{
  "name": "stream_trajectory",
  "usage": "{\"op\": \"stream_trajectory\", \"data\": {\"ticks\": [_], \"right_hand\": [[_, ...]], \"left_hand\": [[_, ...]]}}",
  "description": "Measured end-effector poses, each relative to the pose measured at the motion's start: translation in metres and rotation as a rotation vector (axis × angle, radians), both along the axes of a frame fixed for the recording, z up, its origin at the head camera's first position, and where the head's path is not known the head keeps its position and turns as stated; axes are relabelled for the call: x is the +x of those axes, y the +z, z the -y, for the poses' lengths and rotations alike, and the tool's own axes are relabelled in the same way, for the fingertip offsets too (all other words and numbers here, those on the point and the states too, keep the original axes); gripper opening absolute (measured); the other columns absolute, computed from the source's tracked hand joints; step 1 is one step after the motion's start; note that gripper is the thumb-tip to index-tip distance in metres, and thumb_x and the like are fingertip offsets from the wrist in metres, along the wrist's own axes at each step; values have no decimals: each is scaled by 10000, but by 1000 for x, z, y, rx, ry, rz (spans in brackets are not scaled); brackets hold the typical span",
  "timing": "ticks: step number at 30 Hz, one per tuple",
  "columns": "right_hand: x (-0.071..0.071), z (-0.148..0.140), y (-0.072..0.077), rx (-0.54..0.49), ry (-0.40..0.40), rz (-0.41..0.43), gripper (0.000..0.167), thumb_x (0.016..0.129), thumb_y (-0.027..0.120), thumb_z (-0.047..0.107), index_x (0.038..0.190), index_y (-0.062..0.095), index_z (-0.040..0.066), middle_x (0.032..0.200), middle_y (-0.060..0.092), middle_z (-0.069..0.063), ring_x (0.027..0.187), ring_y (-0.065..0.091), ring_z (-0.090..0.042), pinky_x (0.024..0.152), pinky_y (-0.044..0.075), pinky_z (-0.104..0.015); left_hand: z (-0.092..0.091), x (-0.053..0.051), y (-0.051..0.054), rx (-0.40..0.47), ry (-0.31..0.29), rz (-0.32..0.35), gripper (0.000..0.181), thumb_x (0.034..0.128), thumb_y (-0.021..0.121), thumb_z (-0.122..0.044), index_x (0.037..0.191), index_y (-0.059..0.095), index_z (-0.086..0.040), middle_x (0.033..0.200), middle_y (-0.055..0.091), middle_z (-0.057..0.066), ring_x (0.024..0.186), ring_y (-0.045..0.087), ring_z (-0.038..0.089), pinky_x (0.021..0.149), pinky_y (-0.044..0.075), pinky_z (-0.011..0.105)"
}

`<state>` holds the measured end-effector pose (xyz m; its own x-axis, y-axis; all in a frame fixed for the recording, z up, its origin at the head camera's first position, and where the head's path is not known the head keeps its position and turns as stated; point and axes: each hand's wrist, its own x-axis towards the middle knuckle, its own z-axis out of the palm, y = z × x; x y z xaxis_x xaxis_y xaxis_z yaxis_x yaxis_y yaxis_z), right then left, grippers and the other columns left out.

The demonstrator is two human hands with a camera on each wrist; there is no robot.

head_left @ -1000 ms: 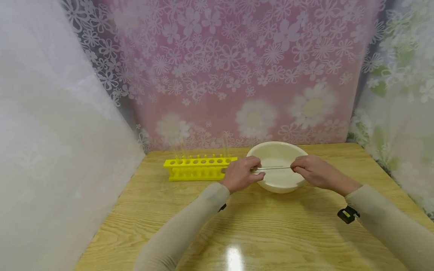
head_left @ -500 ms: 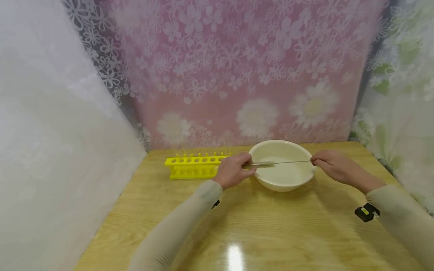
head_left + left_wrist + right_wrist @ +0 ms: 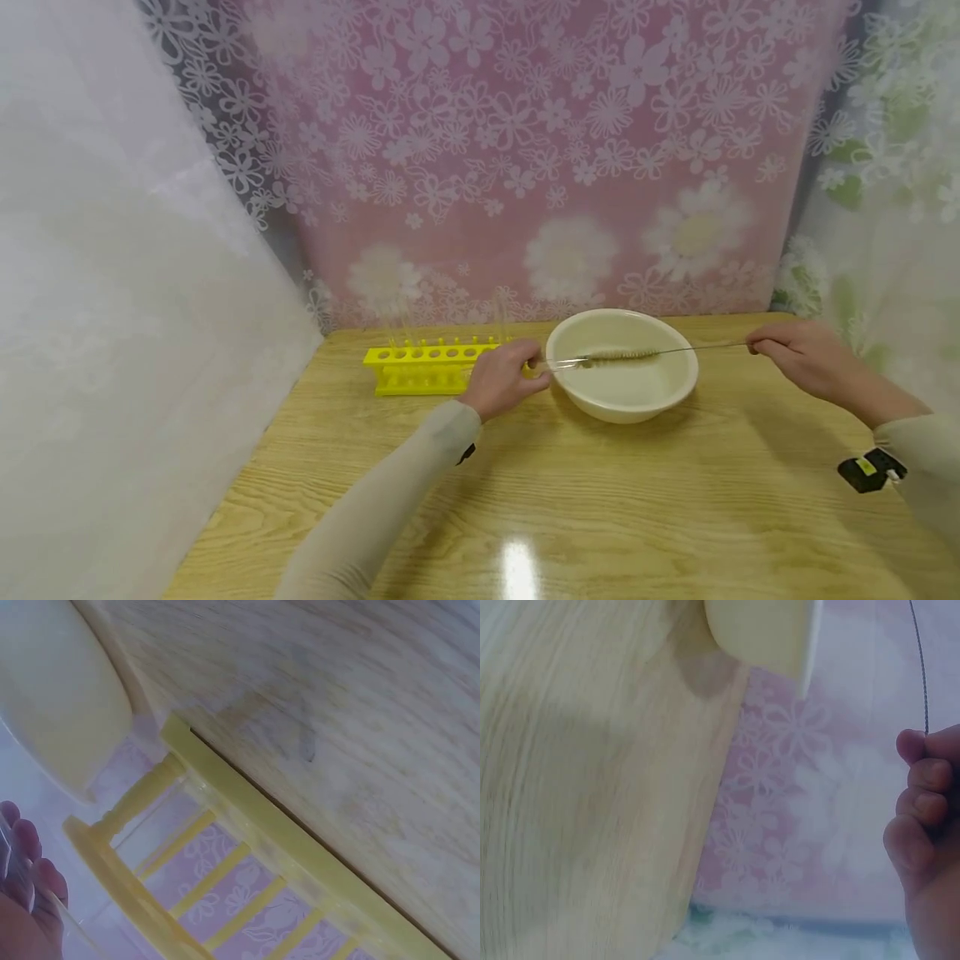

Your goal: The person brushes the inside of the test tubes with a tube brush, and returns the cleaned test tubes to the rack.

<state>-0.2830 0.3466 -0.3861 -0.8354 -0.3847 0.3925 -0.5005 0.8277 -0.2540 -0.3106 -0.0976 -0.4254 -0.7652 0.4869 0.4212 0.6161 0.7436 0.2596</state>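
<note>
Two hands. Left hand (image 3: 498, 379): fingers curled round one clear glass test tube (image 3: 564, 364), tube lying nearly level in the grip, mouth sticking out past the fingertips on the right side. Right hand (image 3: 806, 357): thumb and forefinger pinching the far end of one long thin brush with a twisted metal wire handle and tan bristles (image 3: 622, 356); remaining fingers curled in. Brush runs leftward from that pinch, bristles well away from the right fingers; its tip is at the tube's mouth, can't tell if slightly inside. Below the bristles, one round cream plastic basin (image 3: 615, 396), between the hands. Left of the basin, one yellow plastic test tube rack (image 3: 420, 357), right end partly behind the left hand; clear tubes upright toward both its ends, too faint to count. Basin and rack on one wood-grain counter (image 3: 562, 517). Pink flower-patterned curtain (image 3: 480, 167) behind. Two beige sleeves (image 3: 390, 492), black device at each wrist.
</note>
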Motion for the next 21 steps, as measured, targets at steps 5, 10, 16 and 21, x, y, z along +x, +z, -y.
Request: {"op": "stream_trajectory", "data": {"ticks": [5,10,16,21], "right_hand": [[3,-17,1,-32,-78,34,285,1047,456,72,1145,694,-50,1022,732,-201,946,664,-391,716,531,-434],[4,-24,1,-57,-141,63,327,1057,417,79,1157,658,-120,1040,700,-300,956,630,-522,698,493,-588],[4,-21,2,-54,-171,61,343,1056,418,102,1140,669,-117,1045,700,-307,944,633,-522,668,494,-547],[6,-20,6,-56,-155,54,329,1058,437,119,1135,693,-73,1066,706,-288,859,678,-328,622,478,-397]], "left_hand": [[5,-1,0,-15,38,14,217,942,655,-401,906,562,-209,879,618,1,612,416,79,535,323,220],[6,-2,2,-68,60,-16,192,936,652,-387,917,561,-219,866,591,-57,665,464,83,568,368,227],[1,-4,5,-122,52,-105,163,912,663,-354,902,547,-240,913,666,-45,723,532,59,606,431,220],[-2,-5,7,-175,59,-183,141,888,682,-351,917,612,-233,914,673,-66,726,553,56,608,440,220]]}}
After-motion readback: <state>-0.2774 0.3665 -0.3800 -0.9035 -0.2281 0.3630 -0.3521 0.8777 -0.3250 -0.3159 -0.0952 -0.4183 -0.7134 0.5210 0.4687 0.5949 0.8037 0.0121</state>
